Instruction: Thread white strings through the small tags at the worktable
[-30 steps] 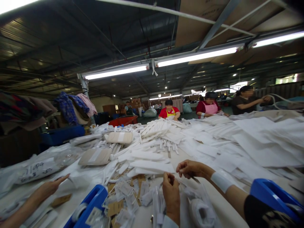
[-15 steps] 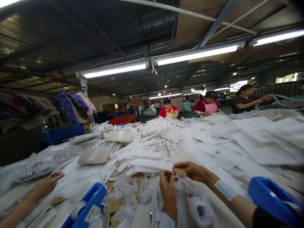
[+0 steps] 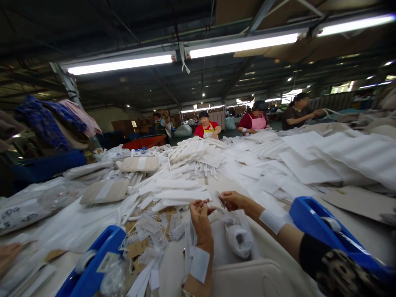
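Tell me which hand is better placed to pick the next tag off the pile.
Left, probably. The left hand sits right beside the tag pile, while the right hand is farther off, across the table, pinching something small I cannot make out.

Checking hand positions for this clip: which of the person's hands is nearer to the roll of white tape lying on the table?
Right. The right hand is just above the white tape roll, slightly left; the left hand is farther off to the roll's left.
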Motion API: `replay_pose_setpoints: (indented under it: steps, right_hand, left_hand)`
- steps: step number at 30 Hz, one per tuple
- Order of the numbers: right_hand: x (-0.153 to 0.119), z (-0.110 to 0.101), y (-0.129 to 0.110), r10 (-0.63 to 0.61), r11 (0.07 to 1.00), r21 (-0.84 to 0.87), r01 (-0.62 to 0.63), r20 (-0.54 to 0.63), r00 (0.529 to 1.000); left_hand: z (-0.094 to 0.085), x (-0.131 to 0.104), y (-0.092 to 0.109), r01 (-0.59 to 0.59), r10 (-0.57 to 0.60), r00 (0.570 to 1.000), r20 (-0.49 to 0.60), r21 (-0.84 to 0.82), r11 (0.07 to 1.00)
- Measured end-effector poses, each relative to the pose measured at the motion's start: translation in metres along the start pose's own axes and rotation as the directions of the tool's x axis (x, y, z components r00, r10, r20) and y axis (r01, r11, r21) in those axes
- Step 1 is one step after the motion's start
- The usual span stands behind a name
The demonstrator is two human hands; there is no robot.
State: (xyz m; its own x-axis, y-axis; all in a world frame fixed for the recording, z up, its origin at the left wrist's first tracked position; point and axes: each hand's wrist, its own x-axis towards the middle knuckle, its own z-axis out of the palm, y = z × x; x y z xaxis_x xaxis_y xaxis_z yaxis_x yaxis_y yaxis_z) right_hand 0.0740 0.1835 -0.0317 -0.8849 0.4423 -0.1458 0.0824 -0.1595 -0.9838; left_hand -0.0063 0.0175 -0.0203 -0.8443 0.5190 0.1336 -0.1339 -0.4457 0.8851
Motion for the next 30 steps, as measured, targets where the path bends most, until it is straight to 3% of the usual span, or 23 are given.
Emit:
replay_pose_setpoints:
  steps: [10, 15, 18, 21, 23, 25, 28, 30]
  right_hand:
    - [-0.002, 0.017, -0.030, -0.120, 0.889, -0.444, 0.114, 0.014, 0.993]
    - [-0.003, 0.025, -0.042, -0.152, 0.825, -0.535, 0.183, 0.102, 0.983]
    - [-0.004, 0.028, -0.047, -0.159, 0.802, -0.554, 0.222, 0.160, 0.974]
    - [-0.003, 0.030, -0.045, -0.177, 0.805, -0.533, 0.261, 0.203, 0.963]
    - [-0.003, 0.030, -0.041, -0.185, 0.822, -0.499, 0.274, 0.221, 0.958]
    - [-0.002, 0.029, -0.037, -0.184, 0.848, -0.455, 0.272, 0.228, 0.956]
    - [-0.002, 0.025, -0.032, -0.195, 0.888, -0.376, 0.266, 0.216, 0.957]
    - [-0.003, 0.023, -0.031, -0.213, 0.905, -0.326, 0.273, 0.208, 0.955]
  left_hand:
    - [0.000, -0.002, 0.002, 0.018, -0.018, 1.000, 0.000, 0.024, 1.000]
    - [0.001, -0.002, 0.006, 0.018, -0.018, 1.000, 0.007, 0.012, 1.000]
    - [0.004, -0.008, 0.008, -0.042, 0.036, 0.998, 0.054, 0.128, 0.991]
    - [0.008, -0.018, 0.011, -0.276, 0.218, 0.960, 0.177, 0.445, 0.852]
    - [0.011, -0.023, 0.012, -0.450, 0.336, 0.893, 0.300, 0.605, 0.657]
    - [0.012, -0.026, 0.012, -0.549, 0.434, 0.830, 0.351, 0.654, 0.521]
    - [0.011, -0.022, 0.012, -0.521, 0.555, 0.806, 0.204, 0.690, 0.502]
    - [0.008, -0.018, 0.009, -0.433, 0.505, 0.855, 0.119, 0.701, 0.567]
